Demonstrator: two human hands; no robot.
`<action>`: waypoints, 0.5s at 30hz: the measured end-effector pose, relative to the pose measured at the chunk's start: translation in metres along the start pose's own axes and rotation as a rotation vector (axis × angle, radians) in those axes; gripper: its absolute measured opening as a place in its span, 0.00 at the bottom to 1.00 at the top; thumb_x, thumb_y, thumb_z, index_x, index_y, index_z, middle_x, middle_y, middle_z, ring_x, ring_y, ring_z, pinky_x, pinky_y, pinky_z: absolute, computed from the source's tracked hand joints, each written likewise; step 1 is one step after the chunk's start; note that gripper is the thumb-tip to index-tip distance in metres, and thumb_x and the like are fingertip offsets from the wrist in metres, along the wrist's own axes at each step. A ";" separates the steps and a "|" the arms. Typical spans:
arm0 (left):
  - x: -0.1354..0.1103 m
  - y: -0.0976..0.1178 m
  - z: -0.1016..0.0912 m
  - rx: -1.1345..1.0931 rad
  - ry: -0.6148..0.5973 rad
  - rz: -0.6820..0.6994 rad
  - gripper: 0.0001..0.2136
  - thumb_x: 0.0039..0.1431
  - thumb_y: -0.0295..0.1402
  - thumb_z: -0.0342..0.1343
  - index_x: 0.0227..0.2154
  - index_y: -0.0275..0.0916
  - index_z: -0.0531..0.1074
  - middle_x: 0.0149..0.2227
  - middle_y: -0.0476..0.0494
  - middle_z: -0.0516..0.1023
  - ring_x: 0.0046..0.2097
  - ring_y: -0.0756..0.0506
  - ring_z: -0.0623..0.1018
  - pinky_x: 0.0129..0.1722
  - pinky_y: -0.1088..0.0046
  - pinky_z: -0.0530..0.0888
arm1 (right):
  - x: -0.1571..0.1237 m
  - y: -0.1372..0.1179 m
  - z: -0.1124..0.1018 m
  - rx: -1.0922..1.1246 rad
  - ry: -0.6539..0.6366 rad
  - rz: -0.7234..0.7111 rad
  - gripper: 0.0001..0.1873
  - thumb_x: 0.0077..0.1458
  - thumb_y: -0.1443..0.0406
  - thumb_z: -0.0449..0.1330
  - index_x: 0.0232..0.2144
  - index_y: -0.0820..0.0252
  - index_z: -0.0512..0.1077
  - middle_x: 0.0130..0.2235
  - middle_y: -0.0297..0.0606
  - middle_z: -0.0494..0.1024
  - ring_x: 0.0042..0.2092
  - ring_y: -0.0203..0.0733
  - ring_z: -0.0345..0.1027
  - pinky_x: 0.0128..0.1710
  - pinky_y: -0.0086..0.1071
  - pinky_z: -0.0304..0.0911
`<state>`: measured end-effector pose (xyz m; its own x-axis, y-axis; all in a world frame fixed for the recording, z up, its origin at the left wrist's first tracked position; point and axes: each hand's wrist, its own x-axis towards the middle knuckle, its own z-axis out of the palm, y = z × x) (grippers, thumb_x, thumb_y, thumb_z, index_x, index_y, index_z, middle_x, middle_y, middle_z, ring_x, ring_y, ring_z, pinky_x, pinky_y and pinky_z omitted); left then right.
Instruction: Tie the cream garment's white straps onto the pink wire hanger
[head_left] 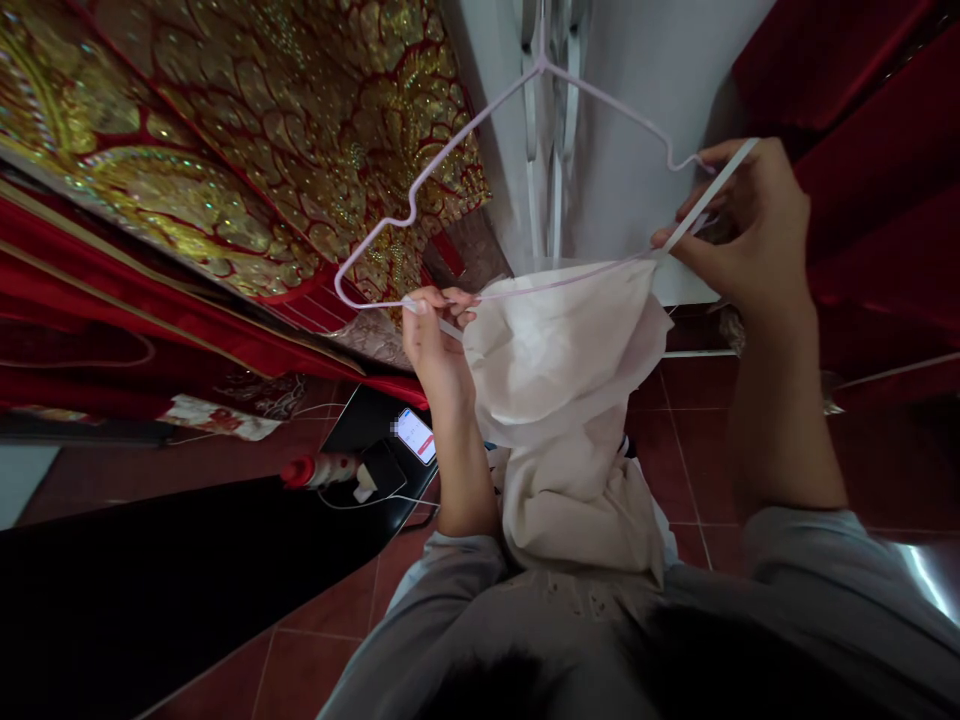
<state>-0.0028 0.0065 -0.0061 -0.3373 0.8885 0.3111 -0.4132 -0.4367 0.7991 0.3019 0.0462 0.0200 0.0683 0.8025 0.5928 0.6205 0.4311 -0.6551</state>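
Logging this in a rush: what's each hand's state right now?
Left hand: closed, holding the hanger by its lower bar.
Right hand: closed, pinching the white strap.

Left hand [435, 335]: one. Right hand [761, 235]: one. Grey sleeves [810, 550]: two. Pale pink hanger [541, 66]: one. Cream garment [562, 400]: one. White straps [712, 193]: two, one per hand; left one partly hidden. Lit phone [416, 437]: one. Red-capped bottle [322, 470]: one. Black table [187, 560]: one. Vertical handles [531, 120]: two. Gold-embroidered cloth [300, 120]: at least one piece. Red cloth [885, 180]: several pieces; exact count obscured by overlap and shadow.
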 end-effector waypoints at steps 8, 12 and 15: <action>0.001 0.002 -0.004 0.100 -0.012 -0.018 0.18 0.66 0.52 0.61 0.33 0.43 0.67 0.35 0.46 0.79 0.40 0.46 0.82 0.39 0.73 0.76 | -0.010 0.032 0.010 0.154 0.463 -0.464 0.40 0.52 0.50 0.73 0.66 0.48 0.71 0.51 0.42 0.79 0.38 0.41 0.71 0.36 0.39 0.67; 0.005 0.009 -0.005 0.094 -0.019 -0.008 0.19 0.66 0.54 0.61 0.33 0.44 0.67 0.33 0.46 0.79 0.38 0.45 0.81 0.39 0.71 0.76 | -0.012 0.057 0.012 0.209 0.613 -0.471 0.42 0.53 0.45 0.70 0.65 0.52 0.71 0.46 0.40 0.75 0.41 0.43 0.72 0.44 0.44 0.69; 0.009 0.011 -0.006 0.064 -0.029 0.012 0.19 0.66 0.53 0.62 0.32 0.44 0.68 0.32 0.47 0.78 0.36 0.46 0.80 0.38 0.71 0.76 | -0.005 0.042 0.005 0.201 0.234 -0.122 0.27 0.51 0.50 0.72 0.49 0.57 0.80 0.35 0.40 0.78 0.35 0.42 0.72 0.38 0.44 0.70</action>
<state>-0.0154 0.0087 0.0023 -0.3171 0.8875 0.3343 -0.3545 -0.4379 0.8262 0.3238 0.0628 -0.0125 0.1955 0.6333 0.7488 0.4701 0.6096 -0.6383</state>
